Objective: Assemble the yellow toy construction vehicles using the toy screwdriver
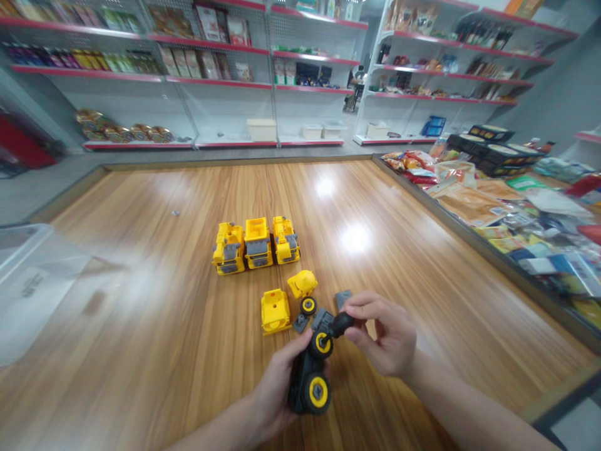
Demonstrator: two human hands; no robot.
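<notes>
My left hand (277, 382) is closed around a black toy truck chassis (298, 382) whose yellow-hubbed wheels face right. Between the fingertips of my right hand (385, 332) is the black handle of a small screwdriver (344, 323), its tip at the hub of the upper wheel (322, 343). Just beyond lie a yellow truck body part (275, 311), a yellow mixer drum (303, 284), a loose wheel (308, 305) and grey parts (323, 319). Another grey piece (342, 299) sits by my right fingertips, partly hidden.
Three yellow toy trucks (258, 244) stand in a row farther back on the wooden table (178, 326). A clear plastic bin (28, 294) is at the left edge. Packaged goods (488, 200) cover the surface to the right. Stocked shelves (225, 81) line the back.
</notes>
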